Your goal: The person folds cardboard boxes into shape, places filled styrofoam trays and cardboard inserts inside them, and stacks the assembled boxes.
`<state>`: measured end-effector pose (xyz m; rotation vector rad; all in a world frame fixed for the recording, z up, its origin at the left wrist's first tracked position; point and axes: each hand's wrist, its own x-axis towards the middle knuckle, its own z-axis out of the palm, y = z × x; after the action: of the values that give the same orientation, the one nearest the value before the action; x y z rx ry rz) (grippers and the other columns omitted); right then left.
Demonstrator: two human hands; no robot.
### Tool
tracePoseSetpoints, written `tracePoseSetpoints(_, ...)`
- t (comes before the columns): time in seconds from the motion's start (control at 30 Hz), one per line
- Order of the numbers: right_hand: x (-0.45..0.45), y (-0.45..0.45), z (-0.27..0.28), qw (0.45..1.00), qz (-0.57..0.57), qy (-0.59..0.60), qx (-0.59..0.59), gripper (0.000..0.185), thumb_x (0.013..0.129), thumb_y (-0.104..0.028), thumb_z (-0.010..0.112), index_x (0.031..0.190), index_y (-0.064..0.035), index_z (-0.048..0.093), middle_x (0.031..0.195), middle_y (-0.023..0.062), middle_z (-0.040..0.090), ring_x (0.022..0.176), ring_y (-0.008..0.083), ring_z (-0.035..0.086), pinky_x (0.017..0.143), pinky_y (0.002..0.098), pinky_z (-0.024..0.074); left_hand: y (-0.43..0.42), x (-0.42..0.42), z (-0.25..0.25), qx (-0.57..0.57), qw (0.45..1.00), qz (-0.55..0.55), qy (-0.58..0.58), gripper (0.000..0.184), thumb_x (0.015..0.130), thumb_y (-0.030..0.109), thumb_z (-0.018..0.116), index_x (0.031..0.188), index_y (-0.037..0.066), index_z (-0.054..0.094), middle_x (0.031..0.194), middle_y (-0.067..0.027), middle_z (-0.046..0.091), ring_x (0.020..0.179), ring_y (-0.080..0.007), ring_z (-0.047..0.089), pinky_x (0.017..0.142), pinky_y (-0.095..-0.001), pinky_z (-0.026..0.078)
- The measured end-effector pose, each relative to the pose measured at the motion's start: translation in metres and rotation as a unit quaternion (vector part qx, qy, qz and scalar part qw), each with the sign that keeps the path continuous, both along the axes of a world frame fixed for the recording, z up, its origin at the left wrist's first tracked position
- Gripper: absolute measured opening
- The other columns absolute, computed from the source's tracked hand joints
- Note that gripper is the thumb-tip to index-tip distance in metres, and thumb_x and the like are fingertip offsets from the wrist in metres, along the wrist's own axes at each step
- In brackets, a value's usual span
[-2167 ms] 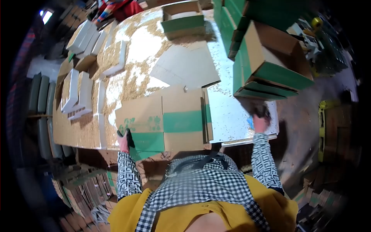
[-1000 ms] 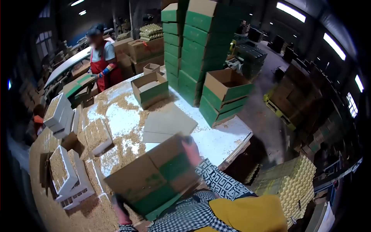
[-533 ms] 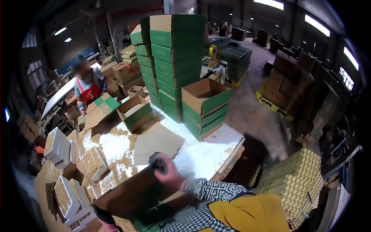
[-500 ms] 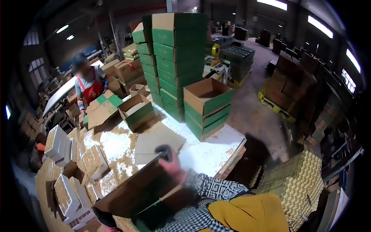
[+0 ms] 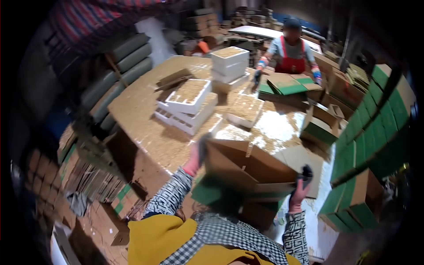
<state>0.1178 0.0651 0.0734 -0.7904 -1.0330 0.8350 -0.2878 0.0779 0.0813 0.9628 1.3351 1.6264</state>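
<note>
Between my hands is a brown and green cardboard box [image 5: 245,170], opened out into a box shape and tilted at the table's near edge. My left hand [image 5: 199,154], in a dark-and-pink glove, grips its left upper edge and is blurred. At the box's right corner, my right hand [image 5: 302,185] holds the edge with fingers closed on it. A flat grey-brown cardboard sheet [image 5: 304,165] lies on the table behind the box. The box's lower flaps are in shadow and partly blurred.
White foam trays [image 5: 191,95] of sawdust stand on the sawdust-strewn table [image 5: 150,119]. An open box [image 5: 321,123] and stacked green boxes [image 5: 360,132] are at right. Across the table a person [image 5: 291,51] handles a flattened box [image 5: 289,84]. Cardboard bundles [image 5: 99,176] are at lower left.
The view has swung left. The flat cardboard has been raised and opened into a box shape. My left hand has moved up to its left edge, and my right hand is now at its right corner.
</note>
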Motion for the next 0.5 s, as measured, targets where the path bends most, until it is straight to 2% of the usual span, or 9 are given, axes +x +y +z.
tracePoseSetpoints(0.07,-0.002,0.015,0.02,1.0,0.009,-0.015,0.024,0.057,0.083,-0.001,0.054,0.138,-0.0001,0.038,0.145,0.0133,0.034,0.134,0.0249,0.033,0.109,0.0365,0.0295,-0.054,0.058,0.065,0.103,0.982,-0.153,0.029,0.046,0.092,0.036,0.054,0.126,0.004,0.056,0.139,-0.0125,0.047,0.135,-0.0244,0.036,0.114,-0.0358,0.024)
tracePoseSetpoints(0.1,-0.011,0.015,0.03,0.94,-0.118,-0.311,0.072,0.07,0.078,-0.012,0.065,0.141,-0.0029,0.035,0.147,0.0136,0.031,0.137,0.0283,0.029,0.112,0.041,0.0251,-0.072,0.079,0.069,0.174,0.908,-0.262,0.277,0.052,0.086,0.035,0.062,0.128,0.007,0.054,0.142,-0.0145,0.042,0.138,-0.0286,0.031,0.115,-0.0395,0.021)
tracePoseSetpoints(0.13,-0.025,-0.005,0.068,0.752,-0.162,-0.638,0.026,0.085,0.069,-0.026,0.075,0.142,-0.0064,0.036,0.146,0.0146,0.03,0.137,0.0339,0.026,0.113,0.0475,0.0208,-0.091,0.096,0.064,0.222,0.758,-0.358,0.498,0.059,0.08,0.035,0.07,0.13,0.009,0.053,0.146,-0.0164,0.037,0.14,-0.0328,0.025,0.117,-0.0432,0.017)
tracePoseSetpoints(0.2,-0.027,0.003,0.037,0.751,-0.139,-0.641,0.076,0.094,0.062,-0.036,0.08,0.14,-0.0081,0.038,0.146,0.0148,0.028,0.134,0.0378,0.025,0.112,0.0514,0.0189,-0.129,0.132,0.039,0.18,0.688,-0.528,0.464,0.072,0.069,0.033,0.079,0.132,0.012,0.051,0.144,-0.0161,0.04,0.137,-0.0368,0.03,0.115,-0.0461,0.022)
tracePoseSetpoints(0.27,-0.021,0.014,0.028,0.742,-0.115,-0.657,0.061,0.094,0.06,-0.034,0.082,0.139,-0.0082,0.039,0.144,0.0161,0.031,0.128,0.0383,0.031,0.108,0.053,0.0236,-0.129,0.131,0.053,0.01,0.744,-0.531,0.405,0.073,0.069,0.032,0.078,0.132,0.01,0.05,0.142,-0.0143,0.043,0.133,-0.0363,0.037,0.111,-0.0443,0.03)
tracePoseSetpoints(0.37,-0.01,-0.002,0.062,0.933,0.151,-0.321,-0.059,0.088,0.064,-0.033,0.078,0.138,-0.0044,0.039,0.135,0.0183,0.044,0.126,0.0376,0.037,0.108,0.0503,0.0274,-0.101,0.086,0.025,0.017,0.933,-0.24,0.269,0.082,0.067,0.021,0.077,0.139,0.008,0.039,0.142,-0.0189,0.039,0.13,-0.0315,0.041,0.109,-0.0401,0.034)
tracePoseSetpoints(0.43,0.01,-0.046,0.039,0.808,0.22,-0.525,0.15,0.085,0.06,-0.038,0.079,0.133,-0.0066,0.049,0.133,0.0168,0.046,0.128,0.0375,0.037,0.109,0.0533,0.024,-0.088,0.058,-0.01,-0.116,0.884,-0.08,0.447,0.091,0.072,0.038,0.077,0.144,0.007,0.032,0.144,-0.0203,0.036,0.136,-0.0291,0.033,0.111,-0.0388,0.03)
tracePoseSetpoints(0.47,-0.005,-0.069,0.061,0.719,0.313,-0.604,0.138,0.08,0.058,-0.046,0.078,0.128,-0.0155,0.056,0.132,0.0178,0.046,0.129,0.0389,0.035,0.109,0.0567,0.0222,-0.083,0.052,0.002,-0.192,0.932,-0.22,0.212,0.097,0.075,0.05,0.073,0.146,0.005,0.027,0.147,-0.0196,0.033,0.138,-0.0274,0.029,0.111,-0.0368,0.028)
tracePoseSetpoints(0.5,-0.006,-0.089,0.056,0.654,0.316,-0.674,0.139,0.062,0.061,-0.042,0.078,0.119,-0.0253,0.062,0.131,0.0179,0.048,0.124,0.0409,0.04,0.107,0.0588,0.0246,-0.075,0.056,0.045,-0.277,0.89,-0.312,0.183,0.097,0.077,0.053,0.07,0.147,0.004,0.025,0.147,-0.0196,0.033,0.137,-0.0267,0.03,0.111,-0.0357,0.029)
